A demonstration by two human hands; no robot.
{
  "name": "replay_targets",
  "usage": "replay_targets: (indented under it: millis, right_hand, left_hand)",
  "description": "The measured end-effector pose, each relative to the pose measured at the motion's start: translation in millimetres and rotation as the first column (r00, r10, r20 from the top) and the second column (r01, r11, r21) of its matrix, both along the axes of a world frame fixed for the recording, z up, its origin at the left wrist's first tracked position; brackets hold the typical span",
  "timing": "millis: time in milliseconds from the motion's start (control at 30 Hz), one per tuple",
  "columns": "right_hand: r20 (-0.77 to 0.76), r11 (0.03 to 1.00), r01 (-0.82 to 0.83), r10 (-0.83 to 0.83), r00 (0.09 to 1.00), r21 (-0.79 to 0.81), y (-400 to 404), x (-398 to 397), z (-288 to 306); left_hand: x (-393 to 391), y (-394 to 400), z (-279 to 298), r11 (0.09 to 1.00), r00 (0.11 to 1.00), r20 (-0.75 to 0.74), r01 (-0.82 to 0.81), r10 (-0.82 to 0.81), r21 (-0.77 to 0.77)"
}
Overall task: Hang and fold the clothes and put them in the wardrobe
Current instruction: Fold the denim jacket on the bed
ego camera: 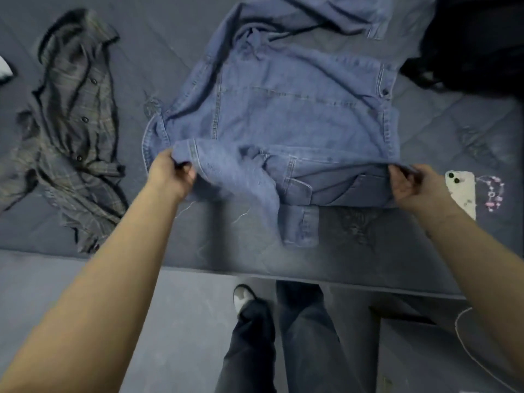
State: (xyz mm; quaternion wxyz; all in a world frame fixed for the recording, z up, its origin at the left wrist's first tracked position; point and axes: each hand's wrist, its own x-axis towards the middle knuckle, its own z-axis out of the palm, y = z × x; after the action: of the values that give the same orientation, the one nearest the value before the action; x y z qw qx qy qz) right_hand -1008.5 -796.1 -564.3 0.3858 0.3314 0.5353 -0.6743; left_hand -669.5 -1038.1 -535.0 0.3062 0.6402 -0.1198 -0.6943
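Grey quilted mattress (425, 236) fills the scene, strewn with clothes. Far left of the left hand's fingers lies a crumpled plaid shirt (73, 131), apart from everything else. The left hand (170, 174) has its fingers curled tight round the near left corner of the denim jacket (283, 114), which spreads away from both hands across the mattress. The right hand (411, 185) pinches the jacket's near right edge. Just right of those fingers rest a white phone (463, 191) and a beaded bracelet (493, 194).
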Motion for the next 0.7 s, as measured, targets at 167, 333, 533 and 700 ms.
replay_targets:
  millis: [167, 333, 533, 700]
  right_hand:
    - [0.043, 0.938, -0.346, 0.345, 0.937, 0.009, -31, -24, -47]
    - [-0.078, 0.881, -0.396, 0.428, 0.900, 0.258, 24, 9, -67]
    - [0.198, 0.783, -0.583, 0.550, 0.812, 0.215, 78, 55, -97]
    - [0.086, 0.926, -0.378, 0.376, 0.923, 0.004, 41, 31, -105]
  left_hand:
    - [-43, -23, -53, 0.984, 0.981, 0.077, 0.179, -0.178, -0.008]
    - [-30, 44, -98, 0.988, 0.914, 0.377, 0.145, -0.152, 0.047]
    - [-23, 107, -132, 0.979, 0.956, 0.289, -0.103, 0.048, 0.178]
    - [-30, 69, -135, 0.982, 0.981, 0.093, -0.176, 0.169, 0.073]
